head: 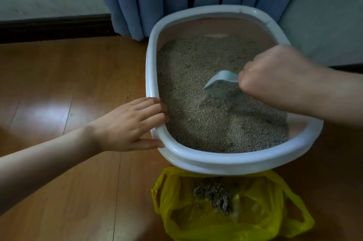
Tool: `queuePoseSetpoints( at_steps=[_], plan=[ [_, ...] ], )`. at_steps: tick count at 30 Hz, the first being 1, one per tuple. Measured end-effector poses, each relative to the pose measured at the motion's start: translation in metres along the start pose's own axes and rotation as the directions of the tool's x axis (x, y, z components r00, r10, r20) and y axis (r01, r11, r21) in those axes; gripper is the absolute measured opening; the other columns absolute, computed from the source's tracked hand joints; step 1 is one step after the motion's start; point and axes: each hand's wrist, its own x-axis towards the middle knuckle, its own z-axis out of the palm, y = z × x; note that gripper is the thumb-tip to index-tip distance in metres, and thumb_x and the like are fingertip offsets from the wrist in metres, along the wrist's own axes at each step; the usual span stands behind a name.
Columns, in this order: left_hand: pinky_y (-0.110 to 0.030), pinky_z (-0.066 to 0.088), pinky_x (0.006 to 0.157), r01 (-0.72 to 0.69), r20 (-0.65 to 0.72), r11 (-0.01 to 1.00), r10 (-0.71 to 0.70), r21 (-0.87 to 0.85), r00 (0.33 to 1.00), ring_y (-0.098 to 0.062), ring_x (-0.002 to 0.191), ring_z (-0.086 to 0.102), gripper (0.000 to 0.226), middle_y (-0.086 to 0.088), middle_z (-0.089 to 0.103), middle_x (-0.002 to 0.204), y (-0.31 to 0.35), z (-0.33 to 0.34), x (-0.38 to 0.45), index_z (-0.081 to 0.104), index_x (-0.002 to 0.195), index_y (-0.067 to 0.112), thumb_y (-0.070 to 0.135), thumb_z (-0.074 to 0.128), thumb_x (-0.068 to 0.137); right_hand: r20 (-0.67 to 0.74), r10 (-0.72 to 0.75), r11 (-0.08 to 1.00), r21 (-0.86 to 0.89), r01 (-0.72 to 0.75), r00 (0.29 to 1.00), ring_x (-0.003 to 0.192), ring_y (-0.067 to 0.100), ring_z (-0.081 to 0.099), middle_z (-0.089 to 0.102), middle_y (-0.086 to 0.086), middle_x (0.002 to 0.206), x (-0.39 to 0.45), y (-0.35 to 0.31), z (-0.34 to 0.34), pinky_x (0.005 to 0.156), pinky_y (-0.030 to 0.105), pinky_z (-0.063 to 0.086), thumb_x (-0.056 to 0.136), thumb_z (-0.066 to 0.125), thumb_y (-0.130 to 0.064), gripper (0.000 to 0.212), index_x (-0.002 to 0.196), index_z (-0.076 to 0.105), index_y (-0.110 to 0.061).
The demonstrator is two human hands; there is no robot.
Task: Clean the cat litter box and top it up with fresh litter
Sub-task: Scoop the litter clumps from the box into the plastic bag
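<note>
1. We grip the scoop in our right hand, fist closed round its handle, so the blade can dig into the litter near the middle of the litter box.
2. Our left hand lies open on the box's left rim, fingers flat over the edge, probably to keep the box from sliding as we dig.
3. The yellow bag sits just in front of the box, mouth open, with clumps already inside; that keeps each carry short.
4. A few stray grains lie on the floor just left of the box.
5. We judge the scooping unfinished and topping up not begun.
</note>
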Motion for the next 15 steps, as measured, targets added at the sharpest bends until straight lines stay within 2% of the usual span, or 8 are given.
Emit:
queuePoseSetpoints(
  at_steps=[1, 2, 4, 7, 10, 12, 14, 15],
  plan=[
    [-0.031, 0.033, 0.108, 0.002, 0.005, 1.000, -0.002, 0.002, 1.000, -0.033, 0.102, 0.060, 0.051, -0.010, 0.060, 0.101, 0.000, 0.000, 0.000, 0.065, 0.101, 0.004, 0.051, 0.046, 0.098, 0.054, -0.009, 0.999, -0.039, 0.011, 0.999, 0.042, 0.014, 0.037, 0.034, -0.009, 0.046, -0.001, 0.000, -0.005, 0.041, 0.015, 0.009, 0.058, 0.065, -0.002, 0.021, 0.056, 0.059, -0.022],
    [-0.032, 0.035, 0.107, 0.003, 0.009, 1.000, -0.003, 0.003, 1.000, -0.033, 0.102, 0.060, 0.051, -0.010, 0.060, 0.101, 0.000, 0.000, 0.000, 0.065, 0.101, 0.004, 0.052, 0.046, 0.098, 0.053, -0.037, 0.999, -0.026, 0.039, 0.998, 0.047, 0.012, 0.036, 0.031, -0.009, 0.051, -0.001, -0.001, -0.008, 0.039, 0.018, 0.012, 0.072, 0.063, -0.007, 0.018, 0.068, 0.062, -0.024],
    [-0.034, 0.036, 0.106, 0.003, 0.015, 1.000, -0.003, -0.002, 1.000, -0.034, 0.102, 0.060, 0.051, -0.011, 0.060, 0.101, 0.000, 0.001, -0.001, 0.065, 0.101, 0.004, 0.052, 0.046, 0.098, 0.084, -0.032, 0.999, 0.031, 0.030, 0.996, 0.049, 0.008, 0.032, 0.032, -0.008, 0.057, -0.003, -0.005, -0.003, 0.040, 0.022, 0.023, 0.094, 0.053, -0.026, 0.013, 0.087, 0.063, -0.027],
    [-0.037, 0.041, 0.104, 0.000, 0.016, 1.000, 0.000, -0.012, 1.000, -0.033, 0.103, 0.059, 0.051, -0.011, 0.060, 0.102, 0.000, 0.002, -0.001, 0.064, 0.102, 0.004, 0.052, 0.046, 0.099, 0.135, -0.109, 0.979, 0.189, 0.082, 0.985, 0.055, 0.010, 0.043, 0.039, -0.009, 0.061, -0.007, -0.020, 0.016, 0.048, 0.024, 0.035, 0.100, 0.042, -0.039, 0.026, 0.096, 0.064, -0.026],
    [-0.039, 0.041, 0.103, 0.008, 0.017, 1.000, -0.007, -0.003, 1.000, -0.034, 0.105, 0.058, 0.052, -0.011, 0.059, 0.104, 0.000, 0.002, -0.001, 0.064, 0.103, 0.004, 0.052, 0.045, 0.099, 0.160, -0.094, 0.904, 0.427, 0.017, 0.983, 0.064, 0.010, 0.046, 0.047, -0.010, 0.067, -0.003, -0.033, 0.043, 0.061, 0.027, 0.042, 0.099, 0.036, -0.048, 0.036, 0.098, 0.064, -0.026],
    [-0.038, 0.040, 0.105, 0.016, 0.019, 1.000, -0.016, 0.001, 1.000, -0.034, 0.105, 0.058, 0.053, -0.011, 0.059, 0.104, 0.000, 0.003, -0.002, 0.064, 0.102, 0.004, 0.053, 0.044, 0.099, 0.180, -0.026, 0.762, 0.640, -0.097, 0.983, 0.055, 0.008, 0.045, 0.054, -0.008, 0.061, 0.003, -0.045, 0.061, 0.056, 0.027, 0.040, 0.096, 0.045, -0.049, 0.035, 0.092, 0.070, -0.025],
    [-0.037, 0.040, 0.105, 0.022, 0.015, 1.000, -0.022, 0.004, 1.000, -0.034, 0.106, 0.058, 0.054, -0.011, 0.058, 0.105, 0.000, 0.003, -0.003, 0.064, 0.102, 0.004, 0.054, 0.042, 0.099, 0.210, 0.028, 0.470, 0.860, -0.199, 0.977, 0.047, 0.012, 0.043, 0.055, -0.005, 0.053, 0.006, -0.063, 0.076, 0.051, 0.033, 0.035, 0.092, 0.056, -0.044, 0.030, 0.080, 0.074, -0.024],
    [-0.036, 0.039, 0.106, 0.023, 0.012, 1.000, -0.023, 0.005, 1.000, -0.034, 0.105, 0.058, 0.054, -0.011, 0.058, 0.105, 0.001, 0.003, -0.003, 0.063, 0.102, 0.004, 0.054, 0.042, 0.099, 0.225, 0.051, 0.329, 0.916, -0.229, 0.973, 0.046, 0.013, 0.038, 0.048, -0.005, 0.048, 0.006, -0.071, 0.081, 0.050, 0.033, 0.031, 0.092, 0.059, -0.041, 0.033, 0.069, 0.072, -0.020]
  ],
)
